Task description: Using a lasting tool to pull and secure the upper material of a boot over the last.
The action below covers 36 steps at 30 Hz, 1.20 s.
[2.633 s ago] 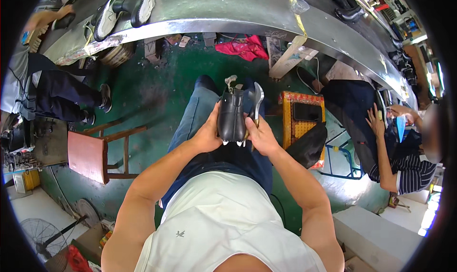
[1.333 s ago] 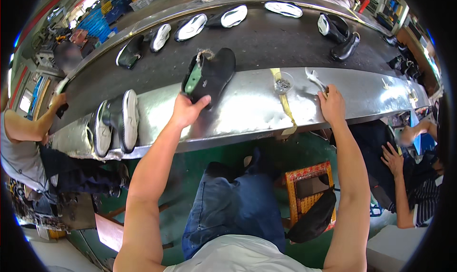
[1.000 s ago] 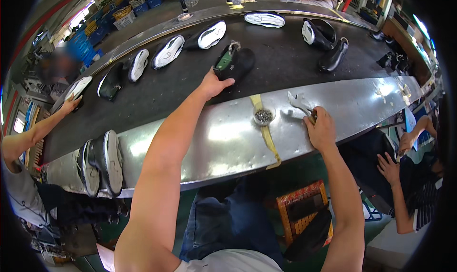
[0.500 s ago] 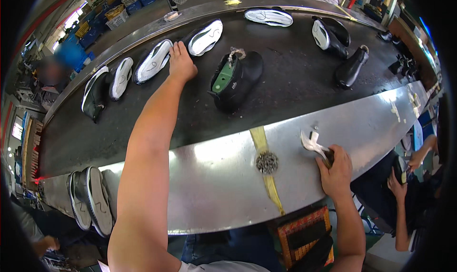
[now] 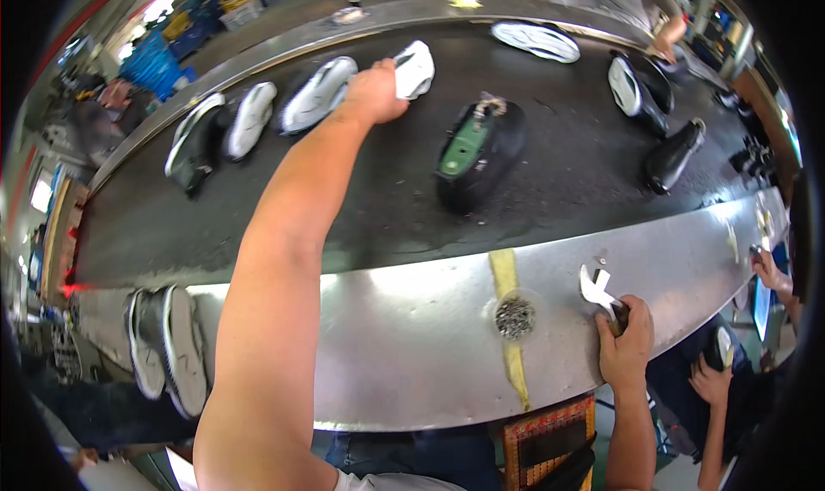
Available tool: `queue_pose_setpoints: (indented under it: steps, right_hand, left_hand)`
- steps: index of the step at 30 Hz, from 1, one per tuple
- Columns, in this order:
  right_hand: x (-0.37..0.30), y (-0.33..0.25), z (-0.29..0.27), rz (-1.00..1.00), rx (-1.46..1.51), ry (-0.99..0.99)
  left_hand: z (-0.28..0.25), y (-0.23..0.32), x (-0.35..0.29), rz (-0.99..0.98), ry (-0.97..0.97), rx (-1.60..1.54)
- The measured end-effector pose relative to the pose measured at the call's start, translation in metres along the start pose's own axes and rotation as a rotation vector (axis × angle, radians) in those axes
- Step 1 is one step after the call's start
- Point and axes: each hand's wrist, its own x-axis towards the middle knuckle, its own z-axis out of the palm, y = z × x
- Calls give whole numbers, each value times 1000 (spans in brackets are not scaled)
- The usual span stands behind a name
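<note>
My left hand point(image 5: 371, 93) stretches far across the dark conveyor belt point(image 5: 344, 207) and closes on a white-soled shoe point(image 5: 414, 68) lying sole up. A black shoe with a green insole point(image 5: 474, 151) rests on the belt just right of that arm. My right hand point(image 5: 625, 346) sits on the shiny metal ledge point(image 5: 404, 345) in front of the belt, gripping the handle of a metal pincer tool point(image 5: 596, 287) that lies on the ledge.
More shoes lie along the belt: white-soled ones point(image 5: 318, 93) at left, black ones point(image 5: 675, 154) at right. A pair point(image 5: 163, 349) lies on the ledge at left. A small dish of tacks point(image 5: 515, 316) sits on a yellow stripe. Other people sit at right point(image 5: 756, 353) and far left.
I brought the black shoe up from my lap and set it on the belt. My left hand then let it go and reached further to the white-soled shoe; my right hand laid the tool on the ledge.
</note>
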Motion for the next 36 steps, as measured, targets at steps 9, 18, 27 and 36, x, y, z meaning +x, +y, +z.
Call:
queue_pose_setpoints:
  steps: [9, 18, 27, 36]
  right_hand:
    - [-5, -9, 13, -95, 28, 69]
    - [-157, -109, -12, 14, 891, -194]
    - [-334, -158, 0, 657, 2164, -1859]
    - [-481, -183, 44, 318, 860, -965]
  left_hand:
    - [-119, -100, -200, -606, 170, -1323]
    - [-183, -12, -577, -537, 356, -2176]
    - [-91, 48, -708, -288, -180, -1928]
    - [-34, 101, -749, -534, -451, -1910]
